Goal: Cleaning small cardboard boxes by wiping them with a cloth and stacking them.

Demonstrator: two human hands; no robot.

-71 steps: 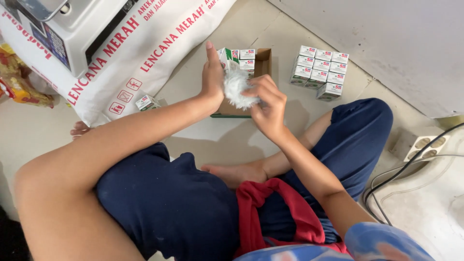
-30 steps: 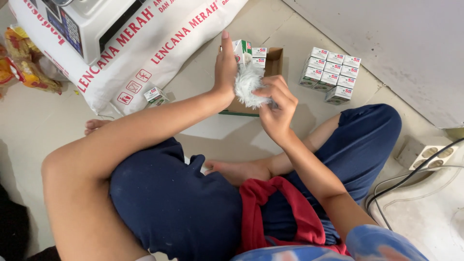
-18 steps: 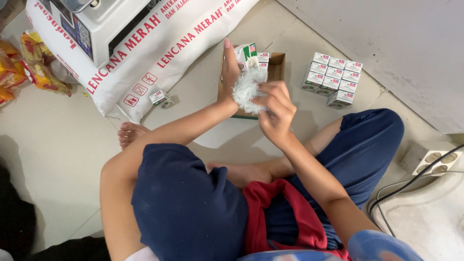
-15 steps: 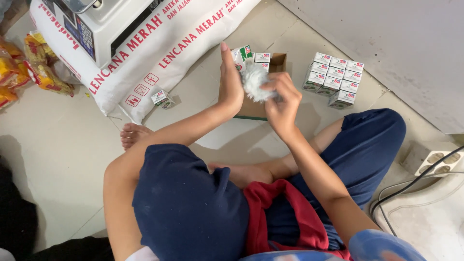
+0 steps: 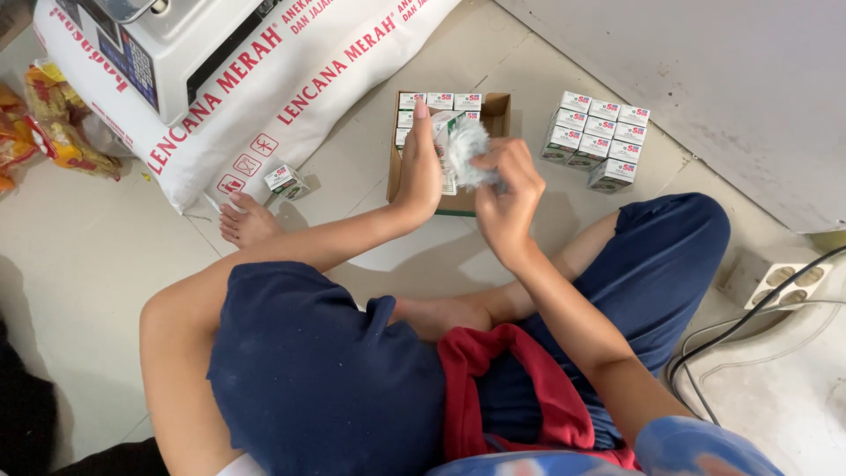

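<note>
Right hand (image 5: 509, 189) (closed grip) on crumpled plastic (image 5: 467, 150)

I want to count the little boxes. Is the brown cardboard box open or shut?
Open. The brown cardboard box has no lid over it, and the tops of small boxes show inside along its far edge. Both hands cover the rest.
</note>
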